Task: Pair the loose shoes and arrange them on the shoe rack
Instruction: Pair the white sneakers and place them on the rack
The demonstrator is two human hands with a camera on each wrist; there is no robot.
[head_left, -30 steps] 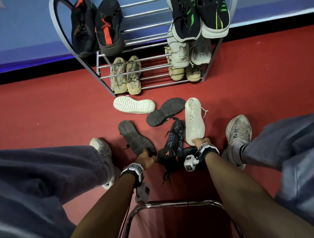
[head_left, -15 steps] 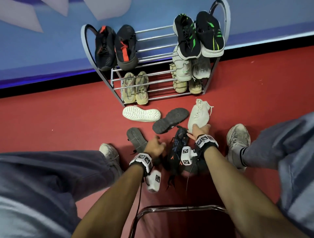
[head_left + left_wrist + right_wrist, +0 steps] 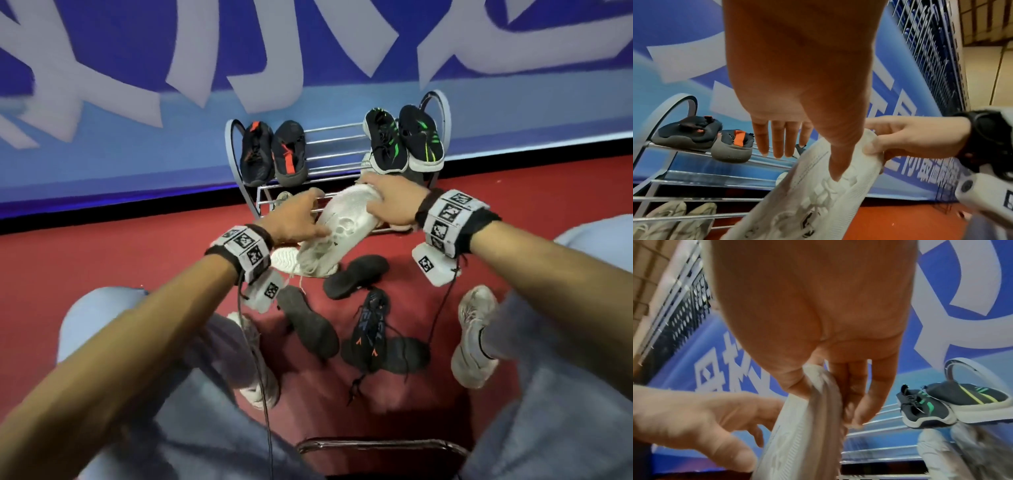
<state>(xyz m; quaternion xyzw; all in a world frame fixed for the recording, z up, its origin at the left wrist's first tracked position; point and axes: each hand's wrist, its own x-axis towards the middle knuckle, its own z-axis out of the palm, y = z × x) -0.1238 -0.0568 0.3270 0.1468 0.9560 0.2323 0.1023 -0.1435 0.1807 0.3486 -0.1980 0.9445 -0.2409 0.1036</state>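
Head view: right hand (image 3: pixel 394 202) grips a white knit sneaker (image 3: pixel 337 228), left hand (image 3: pixel 294 219) flat against it; the metal-bar shoe rack (image 3: pixel 339 144) holds several pairs, four dark shoes (image 3: pixel 308 322) and one white (image 3: pixel 286 258) remain.

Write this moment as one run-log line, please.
right hand: grips white shoe at one end | left hand: open, thumb on shoe | shoe rack: not yet reached

Top tier of the shoe rack (image 3: pixel 337 137): bare rails between the black-orange pair (image 3: pixel 272 154) and black-green pair (image 3: pixel 404 144); both ends occupied.
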